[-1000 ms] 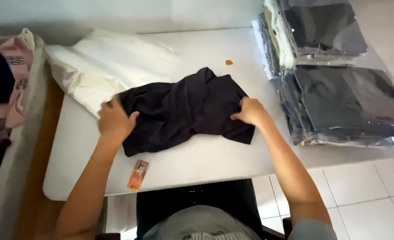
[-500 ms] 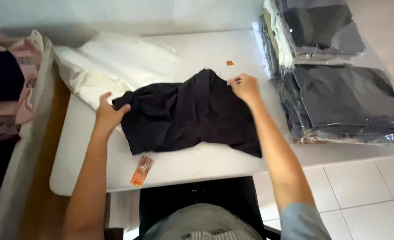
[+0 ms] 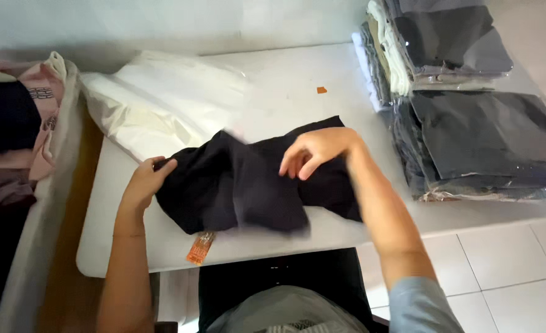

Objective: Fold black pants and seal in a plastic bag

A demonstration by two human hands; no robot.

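— Two hands were on the dark garment (image 3: 248,185), weren't they?

— Both. The garment lay crumpled in the middle of the white table (image 3: 285,86), near its front edge. The left hand (image 3: 144,182) was clamped on the cloth's left edge, fingers curled over it. The right hand (image 3: 313,151) sat over the upper middle of the cloth with the fingers bent downward (it was blurred, so I could not tell whether it pinched any fabric or only touched it).

— What lay around it?

— A white plastic bag (image 3: 162,105) just behind the garment on the left, touching it. An orange tag (image 3: 200,248) hung at the table's front edge below the cloth. Stacks of bagged folded clothes (image 3: 470,123) stood at the right end, apart from the garment, and a small orange scrap (image 3: 321,90) lay behind.
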